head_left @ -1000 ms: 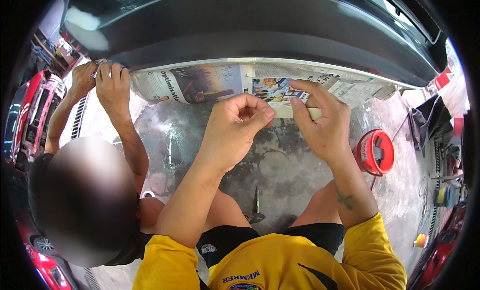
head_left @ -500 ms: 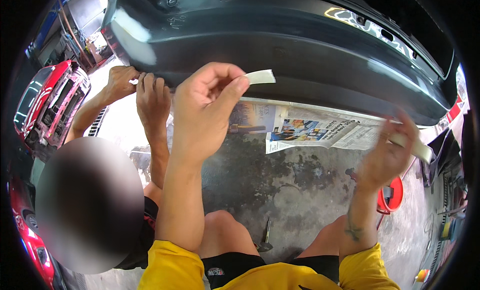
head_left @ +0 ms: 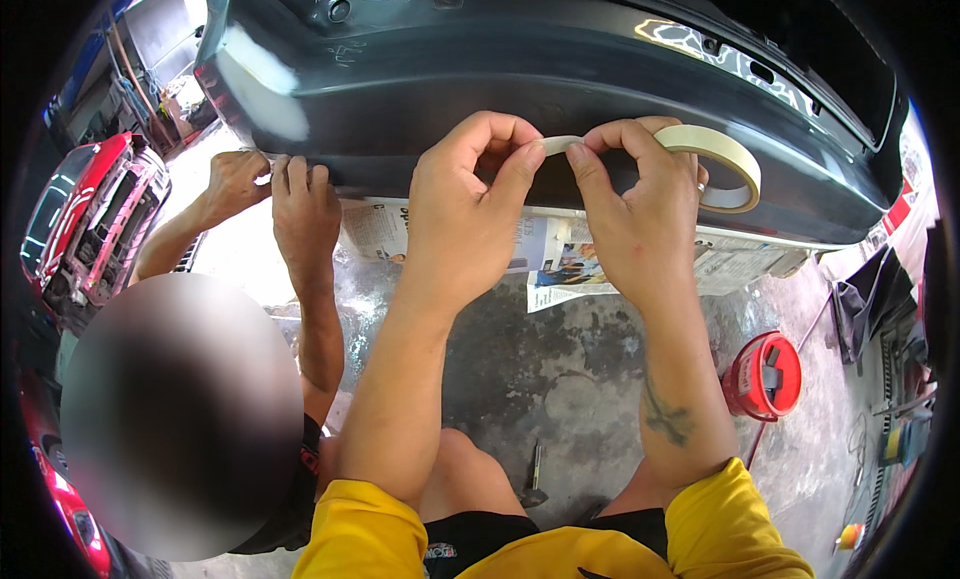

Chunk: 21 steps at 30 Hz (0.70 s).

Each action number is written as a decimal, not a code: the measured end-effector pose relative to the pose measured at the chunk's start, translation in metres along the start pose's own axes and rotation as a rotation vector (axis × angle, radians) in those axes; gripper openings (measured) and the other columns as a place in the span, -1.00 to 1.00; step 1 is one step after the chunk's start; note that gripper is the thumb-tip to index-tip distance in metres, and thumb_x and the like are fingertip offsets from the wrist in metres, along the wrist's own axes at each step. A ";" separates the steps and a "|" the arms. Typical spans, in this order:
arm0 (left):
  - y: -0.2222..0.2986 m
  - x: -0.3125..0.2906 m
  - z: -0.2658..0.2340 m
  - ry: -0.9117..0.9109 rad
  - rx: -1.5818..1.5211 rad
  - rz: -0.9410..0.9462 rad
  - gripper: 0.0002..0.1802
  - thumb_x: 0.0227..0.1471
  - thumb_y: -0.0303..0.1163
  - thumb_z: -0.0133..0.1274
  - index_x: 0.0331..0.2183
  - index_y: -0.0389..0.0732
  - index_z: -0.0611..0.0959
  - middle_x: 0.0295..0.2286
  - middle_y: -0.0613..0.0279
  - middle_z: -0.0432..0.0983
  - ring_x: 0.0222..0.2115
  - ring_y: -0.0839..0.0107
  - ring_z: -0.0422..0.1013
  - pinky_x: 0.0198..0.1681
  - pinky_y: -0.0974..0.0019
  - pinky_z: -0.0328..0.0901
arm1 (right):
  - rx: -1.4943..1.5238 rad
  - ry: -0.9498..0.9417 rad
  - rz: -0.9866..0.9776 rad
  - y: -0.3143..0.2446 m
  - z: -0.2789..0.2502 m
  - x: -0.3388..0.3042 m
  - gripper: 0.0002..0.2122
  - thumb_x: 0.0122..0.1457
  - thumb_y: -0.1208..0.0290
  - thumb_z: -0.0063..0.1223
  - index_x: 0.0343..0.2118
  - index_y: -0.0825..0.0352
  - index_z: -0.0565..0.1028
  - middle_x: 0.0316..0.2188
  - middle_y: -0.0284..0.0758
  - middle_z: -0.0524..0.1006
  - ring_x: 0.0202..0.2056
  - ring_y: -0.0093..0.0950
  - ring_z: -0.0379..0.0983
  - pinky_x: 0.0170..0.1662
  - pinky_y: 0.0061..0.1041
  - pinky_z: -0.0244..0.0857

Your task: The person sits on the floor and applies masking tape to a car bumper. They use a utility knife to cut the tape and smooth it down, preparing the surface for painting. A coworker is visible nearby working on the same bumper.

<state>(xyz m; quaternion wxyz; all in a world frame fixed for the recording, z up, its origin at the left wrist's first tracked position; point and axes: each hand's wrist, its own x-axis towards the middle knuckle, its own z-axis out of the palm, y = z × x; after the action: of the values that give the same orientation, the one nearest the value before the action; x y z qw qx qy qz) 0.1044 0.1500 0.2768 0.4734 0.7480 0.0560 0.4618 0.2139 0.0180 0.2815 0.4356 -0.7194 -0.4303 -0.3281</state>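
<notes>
Between my two hands a short strip of masking tape (head_left: 561, 145) is stretched, in front of the dark grey car bumper (head_left: 480, 94). My left hand (head_left: 470, 204) pinches one end of the strip between thumb and fingertips. The other end is pinched by my right hand (head_left: 640, 204), which also carries the cream roll of masking tape (head_left: 740, 159) hung over its fingers. Newspaper sheets (head_left: 745, 259) hang along the bumper's lower edge, partly hidden behind my hands and forearms.
At the left a co-worker's hands (head_left: 270, 194) are at the bumper's lower corner. A red bucket (head_left: 768, 374) stands on the concrete floor at right. A hammer-like tool (head_left: 537, 474) lies between my legs. A red car with its front stripped (head_left: 95, 224) is far left.
My right hand has come in from the right with the tape roll and now pinches the strip beside my left hand. My left hand has shifted slightly right.
</notes>
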 end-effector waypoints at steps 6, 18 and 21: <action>0.002 0.006 0.021 0.236 0.104 0.025 -0.85 0.18 -0.41 0.30 -0.29 -0.31 0.75 -0.40 0.11 0.73 -0.47 0.37 0.59 -0.28 0.29 0.44 | -0.045 0.121 0.066 -0.005 0.021 0.000 -0.84 0.21 0.24 0.35 -0.34 0.22 0.70 -0.24 -0.21 0.61 -0.09 -0.10 0.47 0.05 -0.06 0.19; -0.014 0.015 0.033 0.351 0.193 0.102 -0.82 0.18 -0.40 0.36 -0.29 -0.34 0.79 -0.42 0.20 0.75 -0.43 0.54 0.59 -0.26 0.42 0.45 | -0.179 0.218 0.104 -0.006 0.037 0.002 -0.81 0.23 0.17 0.31 -0.34 0.17 0.72 -0.25 -0.18 0.64 -0.08 -0.04 0.49 0.07 0.06 0.27; -0.010 0.015 0.034 0.357 0.170 0.064 -0.82 0.17 -0.39 0.37 -0.28 -0.34 0.79 -0.41 0.19 0.76 -0.41 0.53 0.62 -0.25 0.41 0.47 | -0.179 0.224 0.102 -0.006 0.037 0.003 -0.81 0.23 0.17 0.31 -0.34 0.17 0.72 -0.26 -0.17 0.64 -0.09 -0.04 0.50 0.06 0.05 0.27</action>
<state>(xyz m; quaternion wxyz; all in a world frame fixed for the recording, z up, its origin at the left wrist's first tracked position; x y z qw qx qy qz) 0.1413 0.1409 0.2744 0.3759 0.6930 0.1540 0.5957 0.2132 0.0543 0.2706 0.4311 -0.7351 -0.3110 -0.4207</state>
